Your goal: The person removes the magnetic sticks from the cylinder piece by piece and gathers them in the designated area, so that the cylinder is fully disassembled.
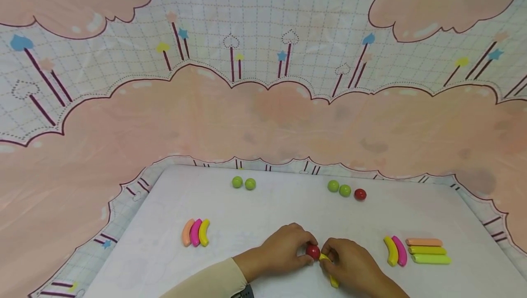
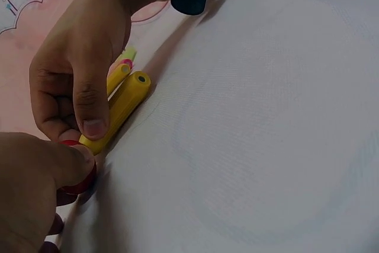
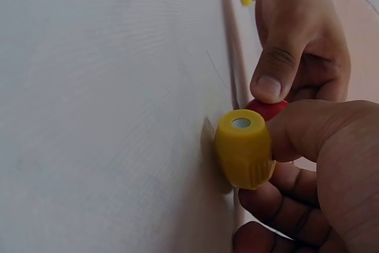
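Observation:
In the head view my left hand (image 1: 287, 248) pinches a red ball (image 1: 313, 251) between thumb and fingers, just above the white table (image 1: 263, 211). Close beside it, my right hand (image 1: 355, 261) grips a yellow rod (image 1: 334, 281) whose far end meets the ball. The right wrist view shows the near end of that yellow rod (image 3: 246, 152), with a round grey spot in its tip, and part of the red ball (image 3: 267, 109) behind it. My right thumb lies along the rod in the left wrist view, where my left thumb covers part of the red ball (image 2: 89, 181).
Curved orange, pink and yellow pieces (image 1: 195, 233) lie at left. Two green balls (image 1: 243, 183) sit at the back. Two more green balls (image 1: 339, 188) and a red ball (image 1: 360, 194) stand farther right. Curved pieces (image 1: 395, 251) and straight rods (image 1: 428, 250) lie at right.

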{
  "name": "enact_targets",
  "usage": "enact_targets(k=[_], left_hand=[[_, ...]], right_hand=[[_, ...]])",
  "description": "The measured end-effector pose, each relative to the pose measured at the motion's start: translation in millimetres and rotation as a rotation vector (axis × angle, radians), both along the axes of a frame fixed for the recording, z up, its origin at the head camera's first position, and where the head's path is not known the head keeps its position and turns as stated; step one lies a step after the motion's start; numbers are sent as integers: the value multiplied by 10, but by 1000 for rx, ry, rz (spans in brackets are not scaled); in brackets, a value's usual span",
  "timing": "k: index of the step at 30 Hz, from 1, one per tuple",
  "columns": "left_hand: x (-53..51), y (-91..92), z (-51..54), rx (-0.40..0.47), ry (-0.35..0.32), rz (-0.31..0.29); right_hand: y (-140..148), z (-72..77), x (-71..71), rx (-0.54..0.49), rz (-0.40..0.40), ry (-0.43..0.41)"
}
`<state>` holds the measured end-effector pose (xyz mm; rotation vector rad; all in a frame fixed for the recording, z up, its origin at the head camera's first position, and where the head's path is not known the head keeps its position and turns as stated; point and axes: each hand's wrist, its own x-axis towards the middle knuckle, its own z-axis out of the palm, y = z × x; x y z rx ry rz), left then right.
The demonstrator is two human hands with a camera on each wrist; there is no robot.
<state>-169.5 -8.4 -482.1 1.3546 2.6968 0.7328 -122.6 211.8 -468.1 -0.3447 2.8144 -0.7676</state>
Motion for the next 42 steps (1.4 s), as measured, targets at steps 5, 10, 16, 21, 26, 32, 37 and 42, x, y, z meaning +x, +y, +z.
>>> enact_targets(k=[5,10,16,21,26,32,37,42], left_hand=[[-6,-32,3,3,1,9],[-34,-97,-1,-7,-39,84],[-73,-182,-19,-7,-59,138],[-119,-281,-6,18,-58,173],[-169,-417,43,42,-70,226],[-236,-610,139,72,-126,295],[-304,-783,202,103,-157,335],[-396,-942,246,139,-147,357]], right_hand=[[-37,12,-4,15,-37,-7],[-77,5,-8,26,-122,-35],[-142,-19,-2,51,-180,-37],[-168,-25,-3,53,-216,-30],[-186,-20,-23,54,-243,-35],[-176,6,-83,52,-284,-59],[-87,18,-107,40,-246,-34],[26,37,-113,9,-210,-8]])
